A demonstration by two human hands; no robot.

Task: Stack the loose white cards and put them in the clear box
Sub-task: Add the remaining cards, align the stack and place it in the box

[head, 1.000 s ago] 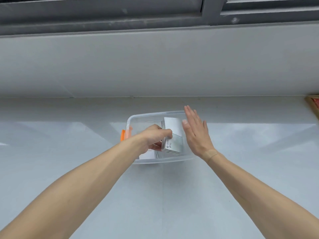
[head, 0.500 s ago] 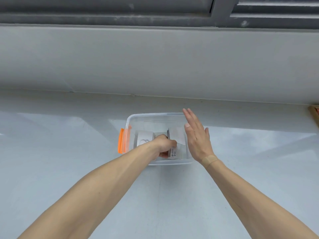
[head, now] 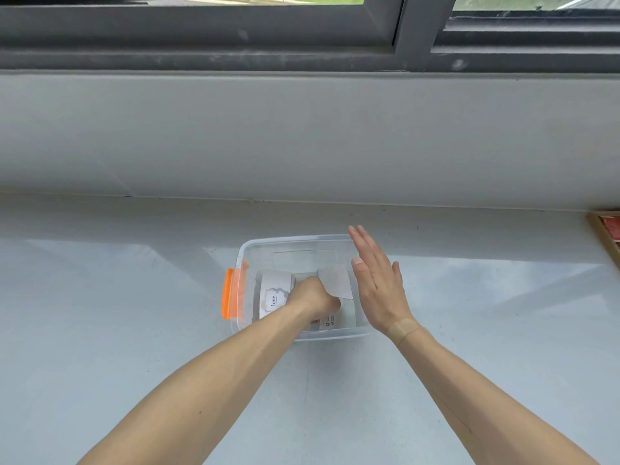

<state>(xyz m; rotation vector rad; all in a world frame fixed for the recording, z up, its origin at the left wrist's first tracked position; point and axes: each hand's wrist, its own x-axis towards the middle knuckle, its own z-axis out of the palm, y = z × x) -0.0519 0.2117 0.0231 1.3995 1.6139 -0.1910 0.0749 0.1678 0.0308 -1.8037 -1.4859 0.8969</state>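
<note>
A clear plastic box (head: 295, 241) with an orange latch (head: 228, 293) on its left side stands on the pale counter. My left hand (head: 313, 297) reaches down inside it, fingers closed on a stack of white cards (head: 335, 286) low in the box. A white card printed "love." (head: 273, 297) leans in the box's left part. My right hand (head: 377, 280) is flat and open, fingers together, against the outside of the box's right wall.
The wall below a dark window frame (head: 302, 45) rises just behind the box. A wooden tray (head: 607, 229) with red contents pokes in at the right edge. The grey counter (head: 134, 313) extends left and toward me.
My left hand has lowered the stack of cards from above the rim down into the box. My right hand has stayed beside the right wall. The view has tilted upward.
</note>
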